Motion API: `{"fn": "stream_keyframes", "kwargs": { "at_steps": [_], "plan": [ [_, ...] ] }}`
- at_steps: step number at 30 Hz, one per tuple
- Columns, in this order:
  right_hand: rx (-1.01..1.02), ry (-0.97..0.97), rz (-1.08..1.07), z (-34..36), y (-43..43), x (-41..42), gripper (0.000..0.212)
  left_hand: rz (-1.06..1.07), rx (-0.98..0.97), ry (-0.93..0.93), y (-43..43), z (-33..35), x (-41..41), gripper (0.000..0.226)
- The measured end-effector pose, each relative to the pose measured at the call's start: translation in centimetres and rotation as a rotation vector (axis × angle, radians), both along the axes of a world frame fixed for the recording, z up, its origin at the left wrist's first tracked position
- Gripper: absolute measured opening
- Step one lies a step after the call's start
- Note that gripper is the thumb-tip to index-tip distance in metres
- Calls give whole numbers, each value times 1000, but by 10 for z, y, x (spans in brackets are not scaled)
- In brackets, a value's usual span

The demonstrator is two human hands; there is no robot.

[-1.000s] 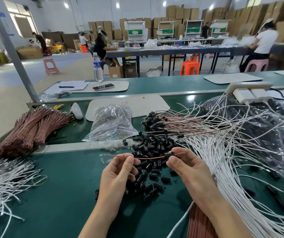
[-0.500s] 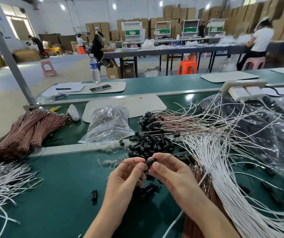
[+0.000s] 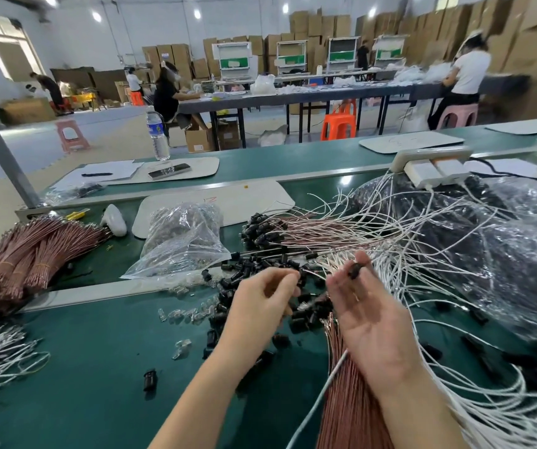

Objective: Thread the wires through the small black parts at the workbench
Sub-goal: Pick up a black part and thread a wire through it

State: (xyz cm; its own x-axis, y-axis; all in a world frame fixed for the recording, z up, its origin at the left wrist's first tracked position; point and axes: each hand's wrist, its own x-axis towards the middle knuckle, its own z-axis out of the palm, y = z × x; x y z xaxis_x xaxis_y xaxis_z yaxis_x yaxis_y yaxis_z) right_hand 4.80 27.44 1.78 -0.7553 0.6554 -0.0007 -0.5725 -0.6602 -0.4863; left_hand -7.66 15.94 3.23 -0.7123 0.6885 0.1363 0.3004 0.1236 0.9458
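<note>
The work looked to be between one wire and the next. The right hand (image 3: 369,314), turned palm-up and tilted toward nine o'clock, pinched a single black part (image 3: 354,271) at its fingertips. The part was motion-blurred, and no wire could be made out running through it. The left hand (image 3: 260,299) hung palm-down at nine o'clock of the right, near it but apart, its fingers curled inward over the loose black parts (image 3: 306,314) heaped on the green workbench (image 3: 82,351); whether those fingers gripped anything could not be told. A bundle of brown wires (image 3: 348,403) lay beneath the right wrist, running toward six o'clock, and white wires (image 3: 448,286) fanned out at three o'clock. At twelve o'clock of the hands lay threaded wires (image 3: 260,228) with black pieces already at their ends, so part of the batch seemed done while much stock remained. The next move probably called for a fresh wire end picked from the bundle, held stiff close to its tip and lined up with the bore of the pinched part; so small a hole would demand steady fingertips on both sides.
</note>
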Motion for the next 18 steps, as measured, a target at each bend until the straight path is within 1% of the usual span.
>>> {"fn": "stream_keyframes", "kwargs": {
  "at_steps": [2,5,8,10,12,14,16,18],
  "plan": [
    [-93,41,-66,1,9,5,23,-18,-124,-85,25,6,-7,19],
    [-150,55,-119,1,16,7,23,-69,-390,-95,61,7,-12,34],
    [-158,33,-138,-1,17,6,23,-68,-531,-75,85,2,-12,41],
    [-158,29,-139,-2,18,6,24,-43,-555,-71,94,-1,-12,35],
    [-152,22,-139,-4,18,6,24,-23,-541,-122,100,-2,-12,28],
    [-148,18,-140,-5,19,6,23,-12,-506,-186,103,-1,-8,24],
    [-148,20,-140,-5,19,6,23,-6,-442,-246,103,3,-4,16],
    [-147,37,-134,-3,18,6,23,-7,-341,-273,100,12,-1,23]
  ]
}}
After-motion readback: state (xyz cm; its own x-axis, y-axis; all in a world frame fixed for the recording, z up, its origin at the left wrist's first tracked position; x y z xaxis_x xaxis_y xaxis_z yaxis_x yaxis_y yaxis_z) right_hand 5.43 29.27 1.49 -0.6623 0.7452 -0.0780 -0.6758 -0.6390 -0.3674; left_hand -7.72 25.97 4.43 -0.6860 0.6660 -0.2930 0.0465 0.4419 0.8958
